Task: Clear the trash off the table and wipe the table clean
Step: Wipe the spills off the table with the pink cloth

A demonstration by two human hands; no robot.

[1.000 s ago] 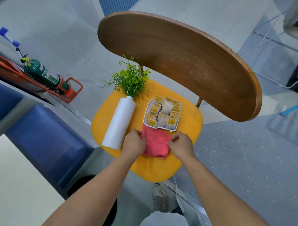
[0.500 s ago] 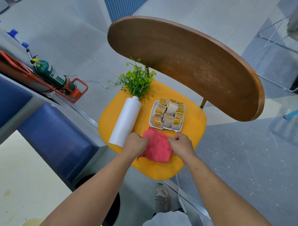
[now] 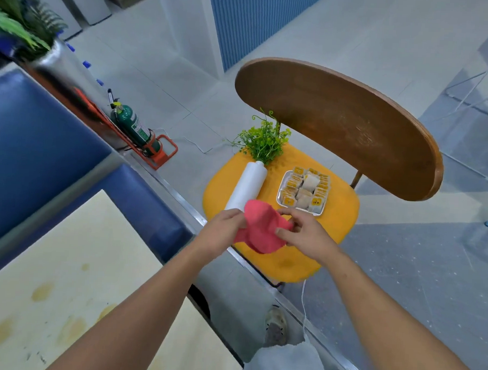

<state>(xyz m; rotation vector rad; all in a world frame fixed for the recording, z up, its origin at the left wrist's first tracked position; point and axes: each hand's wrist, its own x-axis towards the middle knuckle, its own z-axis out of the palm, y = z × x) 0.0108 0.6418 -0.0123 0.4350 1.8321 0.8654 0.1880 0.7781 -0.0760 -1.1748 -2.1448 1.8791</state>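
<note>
A pink cloth (image 3: 259, 230) hangs bunched in the air above the front of the yellow chair seat (image 3: 339, 214). My left hand (image 3: 225, 228) grips its left edge and my right hand (image 3: 302, 233) pinches its right side. At the lower left lies the pale table top (image 3: 73, 289), marked with several yellowish stains. No trash shows on the part of the table in view.
On the seat lie a white vase with a green plant (image 3: 248, 185) and a tray of tea bags (image 3: 305, 191). The wooden chair back (image 3: 340, 124) rises behind. A blue bench (image 3: 42, 159) runs along the table. A green extinguisher (image 3: 133, 128) stands on the floor.
Both hands have lifted the pink cloth off the chair seat and bunched it. The view has swung left, bringing the stained table top into sight.
</note>
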